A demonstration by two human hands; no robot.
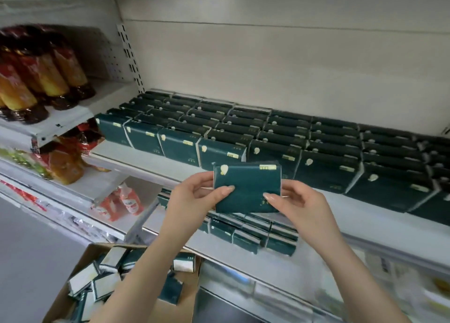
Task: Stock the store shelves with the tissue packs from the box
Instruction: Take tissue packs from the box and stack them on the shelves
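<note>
The white shelf [146, 163] in front of me carries tight rows of packs [280, 132], dark green. Just before them I hold one tissue pack [247, 188] upright. My left hand [194, 196] and right hand [299, 200] each pinch a side edge, thumbs on its face. Below my arms the cardboard box [188, 291] holds more, jumbled. Bottles [36, 79], perhaps sauce, stand at left.

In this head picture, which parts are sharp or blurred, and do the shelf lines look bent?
Head view: the held tissue pack, the left hand and the right hand are sharp. Head view: the bottles at far left and the bottom right corner are blurred. Head view: the wide lens curves the shelf edges; light is soft, no hard shadows.
</note>
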